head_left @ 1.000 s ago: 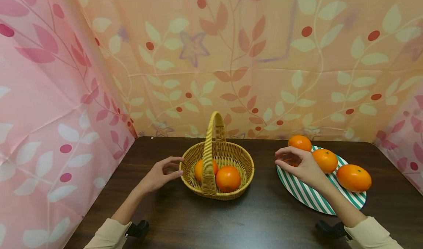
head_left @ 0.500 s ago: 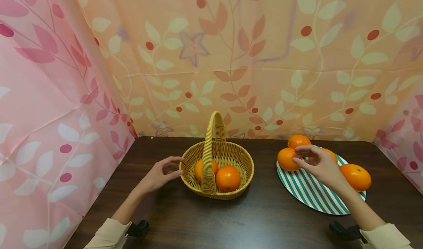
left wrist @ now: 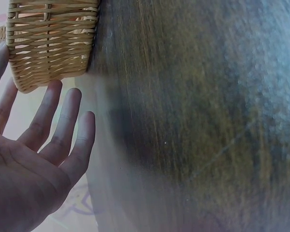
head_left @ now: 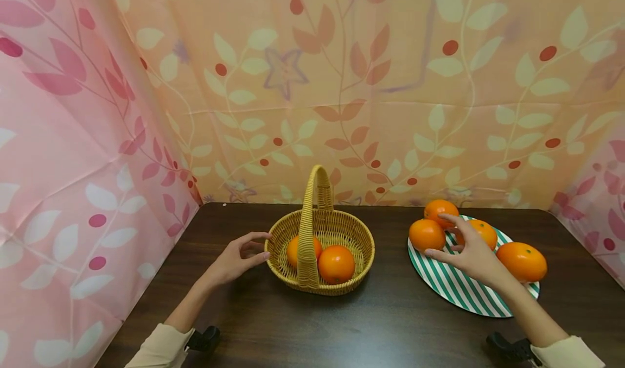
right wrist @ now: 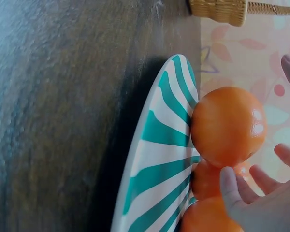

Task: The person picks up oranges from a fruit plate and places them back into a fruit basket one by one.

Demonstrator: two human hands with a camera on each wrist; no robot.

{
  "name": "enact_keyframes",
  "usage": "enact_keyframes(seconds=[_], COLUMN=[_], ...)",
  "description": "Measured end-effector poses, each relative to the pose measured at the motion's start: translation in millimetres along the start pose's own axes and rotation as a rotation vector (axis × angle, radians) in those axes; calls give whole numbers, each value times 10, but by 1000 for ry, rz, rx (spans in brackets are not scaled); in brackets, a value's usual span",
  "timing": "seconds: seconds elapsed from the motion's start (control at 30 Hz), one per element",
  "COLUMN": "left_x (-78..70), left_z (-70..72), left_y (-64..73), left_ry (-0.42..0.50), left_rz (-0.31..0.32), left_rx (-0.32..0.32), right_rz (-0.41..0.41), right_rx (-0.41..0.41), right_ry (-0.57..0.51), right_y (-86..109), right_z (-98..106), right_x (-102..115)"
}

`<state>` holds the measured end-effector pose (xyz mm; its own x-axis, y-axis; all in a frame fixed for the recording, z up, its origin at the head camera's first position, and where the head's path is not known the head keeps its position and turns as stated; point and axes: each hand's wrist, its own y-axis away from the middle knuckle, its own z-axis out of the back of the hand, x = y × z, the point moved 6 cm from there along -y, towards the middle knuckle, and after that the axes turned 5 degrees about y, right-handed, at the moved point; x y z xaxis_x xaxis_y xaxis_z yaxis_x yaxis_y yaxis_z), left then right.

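A yellow wicker basket (head_left: 361, 254) with a tall arched handle holds two oranges, one of them (head_left: 337, 264) in front of the other. My left hand (head_left: 234, 260) is at its left rim, fingertips right at the wicker and fingers relaxed. On the right lies an oval plate (head_left: 454, 289) with green and white stripes. My right hand (head_left: 471, 254) hovers over it, thumb and fingers spread, holding nothing. Nearest to its thumb is the left orange (head_left: 427, 235). In the right wrist view that orange (right wrist: 228, 126) stands beyond the fingertips. The hand partly covers another orange (head_left: 483, 232).
Another orange (head_left: 441, 211) sits at the plate's far edge, and a larger one (head_left: 522, 262) at its right side. The dark wooden table (head_left: 342, 330) ends at a flowered cloth (head_left: 293, 140) behind. Bare tabletop lies between basket and plate.
My right hand first covered the left orange, then drew back to the right, uncovering it. Its fingers have since spread wider. My left hand and the basket have stayed in place.
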<state>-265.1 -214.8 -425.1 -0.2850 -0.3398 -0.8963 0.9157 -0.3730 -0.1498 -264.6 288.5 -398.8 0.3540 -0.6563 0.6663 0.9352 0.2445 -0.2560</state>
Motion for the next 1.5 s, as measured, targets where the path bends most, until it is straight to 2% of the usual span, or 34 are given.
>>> enact_keyframes(seconds=[0.33,0.67,1.07,1.23,1.5], left_x=[16,6,11,6,-3], left_z=[5,7,19,16,0], left_y=[-1,-5,-4,-3,-5], left_ry=[-3,1,-3,-3,-5], left_rz=[-2,-18,-18,-22,-14], left_rx=[-2,1,-5,-3,-5], right_rz=[-44,-11,-31,-30,30], right_rx=[57,2,-10,-13,-27], right_ry=[-12,84,75,57,18], right_y=[-51,-122,-125,-172,-371], right_z=[-75,-128,-128,-138,-221], right_x=[-2,-7,-15,46,243])
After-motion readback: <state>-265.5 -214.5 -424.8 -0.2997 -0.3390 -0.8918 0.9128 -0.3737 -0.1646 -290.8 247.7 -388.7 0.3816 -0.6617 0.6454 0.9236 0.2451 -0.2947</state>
